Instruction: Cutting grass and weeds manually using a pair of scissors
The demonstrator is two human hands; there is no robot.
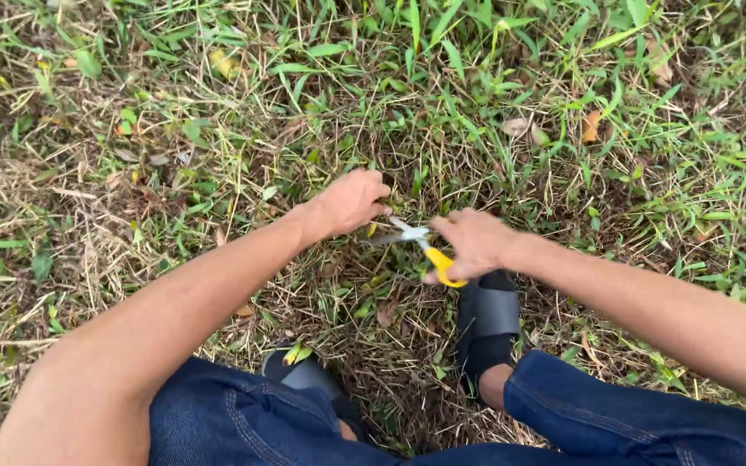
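Right hand (475, 242) is curled tight around the yellow handles of a pair of scissors (425, 248); the silver blades point away from it toward the left hand and look slightly parted, tips low in the grass (442, 129). Left hand (349, 202) is closed in a loose fist just beside the blade tips, fingers pinched on what looks like a tuft of grass; the stems themselves are too fine to make out, so I can't confirm exactly what's in the grip. My read on the hold: the left hand bunches the blades of grass and keeps them taut so the scissors meet something firm right next to the knuckles, not loose stalks. Both forearms converge from either side, so the cut point sits between the hands, low to the ground. Below the right hand, near the wrist, is a dark slide sandal (487, 324) on one foot; a second sandal (304, 371) sits below the left forearm, part hidden by the blue jeans (632, 414), with a yellow-green leaf on it. Person appears to be squatting, knees wide, which keeps the hands down at grass level. Ground beyond both hands is mixed green and dry straw-coloured grass with scattered brown leaves. No packages, labels or signs anywhere in view.
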